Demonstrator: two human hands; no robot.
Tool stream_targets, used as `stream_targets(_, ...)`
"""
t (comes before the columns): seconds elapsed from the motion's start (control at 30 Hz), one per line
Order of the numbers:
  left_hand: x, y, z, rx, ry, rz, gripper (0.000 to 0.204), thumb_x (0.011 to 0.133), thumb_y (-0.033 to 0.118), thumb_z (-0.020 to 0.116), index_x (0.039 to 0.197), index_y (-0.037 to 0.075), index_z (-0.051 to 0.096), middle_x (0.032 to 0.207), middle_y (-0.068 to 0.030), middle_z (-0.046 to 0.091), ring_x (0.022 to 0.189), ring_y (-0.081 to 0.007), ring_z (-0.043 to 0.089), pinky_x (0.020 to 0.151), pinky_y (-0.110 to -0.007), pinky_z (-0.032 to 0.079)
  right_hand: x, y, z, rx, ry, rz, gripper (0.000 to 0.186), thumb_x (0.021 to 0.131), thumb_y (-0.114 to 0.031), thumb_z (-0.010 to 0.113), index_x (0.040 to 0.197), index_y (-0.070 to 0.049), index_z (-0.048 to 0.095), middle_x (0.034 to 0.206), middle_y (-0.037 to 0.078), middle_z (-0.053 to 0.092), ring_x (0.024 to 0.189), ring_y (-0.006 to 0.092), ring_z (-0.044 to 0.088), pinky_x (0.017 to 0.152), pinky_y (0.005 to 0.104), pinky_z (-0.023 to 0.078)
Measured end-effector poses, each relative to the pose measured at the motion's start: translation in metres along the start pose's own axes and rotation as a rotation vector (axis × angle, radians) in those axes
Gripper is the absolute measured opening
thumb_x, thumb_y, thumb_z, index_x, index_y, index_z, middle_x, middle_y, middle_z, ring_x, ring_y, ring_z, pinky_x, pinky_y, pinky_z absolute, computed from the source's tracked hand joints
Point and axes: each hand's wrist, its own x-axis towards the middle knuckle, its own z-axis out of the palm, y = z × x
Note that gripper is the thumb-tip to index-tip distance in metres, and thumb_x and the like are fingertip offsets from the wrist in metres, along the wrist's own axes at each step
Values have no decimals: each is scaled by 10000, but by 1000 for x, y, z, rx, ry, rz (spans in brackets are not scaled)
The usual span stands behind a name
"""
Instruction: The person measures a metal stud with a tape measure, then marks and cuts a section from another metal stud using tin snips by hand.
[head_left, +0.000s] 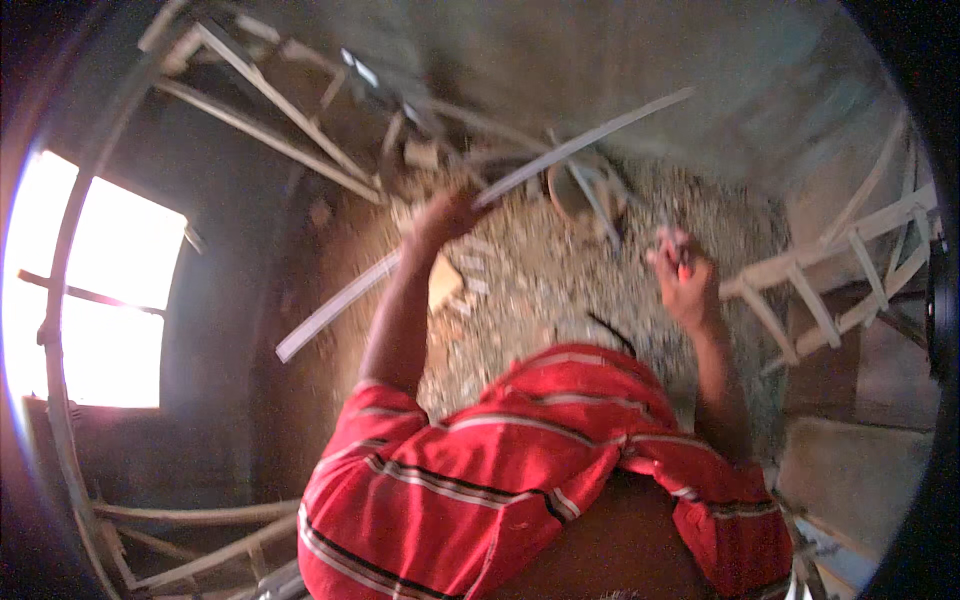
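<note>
A long, pale, straight strip (590, 138), which looks like wood, runs slantwise from the lower left to the upper right. My left hand (442, 218) is closed around it near its middle. Off to the right, my right hand (686, 280) is raised over the littered floor, apart from the strip. Its fingers are curled around a small thing with an orange-red part; blur hides what kind of thing it is. Below the left hand lies a pale yellowish flat piece (444, 284), on the floor beside my forearm.
Wood chips and scraps (530, 275) cover the floor. Ahead lies a round tan object (572, 194) with a thin bar across it. A ladder-like wooden frame (815, 290) stands at right, more wooden framing (270, 125) at upper left. A bright window (110, 250) is at far left.
</note>
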Motion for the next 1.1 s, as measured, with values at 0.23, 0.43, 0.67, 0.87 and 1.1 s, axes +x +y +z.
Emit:
stream_targets(0.23, -55, 45, 35, 36, -299, 12, 380, 918, 529, 601, 1016, 177, 706, 886, -129, 721, 845, -354, 704, 725, -473, 561, -49, 6, 19, -300, -73, -123, 381, 836, -68, 740, 1176, -14, 575, 1104, 198, 618, 1043, 386, 618, 897, 410, 506)
stream_targets(0.43, -59, 51, 76, 46, -423, 75, 289, 937, 436, 597, 987, 169, 698, 904, -124, 715, 857, -359, 698, 742, -483, 571, -66, 12, 18, -241, -185, 18, 356, 828, -37, 713, 1160, -23, 587, 1122, 201, 596, 1014, 407, 613, 899, 433, 502)
stream_targets(0.67, -80, 98, 136, -97, -473, 140, 281, 924, 400, 629, 969, 129, 686, 888, -135, 715, 830, -362, 697, 725, -475, 559, -118, 70, -9, -319, -149, 44, 432, 818, -24, 706, 1224, -34, 560, 1205, 185, 561, 1080, 392, 589, 892, 428, 518)
stream_targets(0.87, -73, 147, 162, 24, -545, 165, 241, 895, 377, 670, 1004, 164, 702, 942, -157, 658, 915, -359, 673, 812, -470, 553, -134, 99, -49, -412, -21, 70, 440, 815, -30, 690, 1234, -45, 558, 1227, 184, 555, 1103, 400, 581, 914, 485, 504)
stream_targets(1.1, -55, 202, 164, 149, -525, 235, 279, 824, 377, 747, 1023, 184, 708, 996, -113, 669, 974, -319, 679, 801, -442, 570, -151, 163, -96, -537, -579, 577, 408, 798, -202, 760, 1116, -19, 582, 1007, 207, 668, 974, 423, 649, 812, 490, 518)
